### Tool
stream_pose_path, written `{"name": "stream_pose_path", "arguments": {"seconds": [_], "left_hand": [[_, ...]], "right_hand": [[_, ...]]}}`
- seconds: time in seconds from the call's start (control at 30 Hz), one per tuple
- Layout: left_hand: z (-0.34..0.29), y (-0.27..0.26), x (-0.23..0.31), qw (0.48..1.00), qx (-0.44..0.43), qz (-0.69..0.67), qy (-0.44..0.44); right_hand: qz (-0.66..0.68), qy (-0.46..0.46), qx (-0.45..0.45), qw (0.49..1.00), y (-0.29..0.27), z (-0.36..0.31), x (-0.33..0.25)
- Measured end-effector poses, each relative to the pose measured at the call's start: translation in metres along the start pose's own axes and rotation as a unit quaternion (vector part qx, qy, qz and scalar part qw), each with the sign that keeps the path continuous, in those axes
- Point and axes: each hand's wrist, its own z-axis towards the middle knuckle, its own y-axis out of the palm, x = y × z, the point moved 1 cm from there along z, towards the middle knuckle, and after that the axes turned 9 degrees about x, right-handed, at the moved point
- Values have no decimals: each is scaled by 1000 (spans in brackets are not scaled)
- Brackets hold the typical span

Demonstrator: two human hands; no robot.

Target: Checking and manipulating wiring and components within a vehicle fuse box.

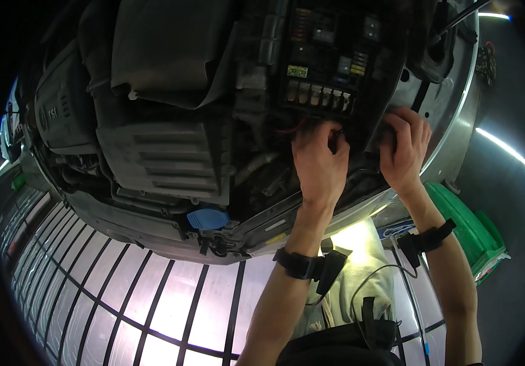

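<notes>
Engine bay (171, 140) of a car fills the upper view, hood open, with a tiled floor (122, 293) lit from beneath showing below the front edge. Both forearms rise from the lower edge and reach into the right side of the bay. Left hand (318, 161) is extended palm down, fingers curled onto a dark part just below the fuse box (323, 58), beside a red wire (290, 129); whether it grips that part cannot be told. Right hand (404, 149) sits just beside it, fingers bent over the bay's edge at the silver fender (451, 104), clenched on a dark piece there. Each wrist carries a black strap with a cable. Left of the hands lie a ribbed grey cover (165, 158) and a blue cap (208, 218). A green container (473, 235) stands on the floor at right, outside the car
</notes>
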Motion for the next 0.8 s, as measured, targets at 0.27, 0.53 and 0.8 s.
{"name": "stream_pose_path", "arguments": {"seconds": [0.27,0.53,0.8], "left_hand": [[-1,-9,-6,991,-40,12,124],[4,-1,-21,991,-59,86,80],[30,-11,-23,974,-211,49,-71]], "right_hand": [[2,1,-7,1000,-1,1,0],[1,0,-4,1000,-1,1,-1],[6,1,-8,1000,-2,0,0]]}}
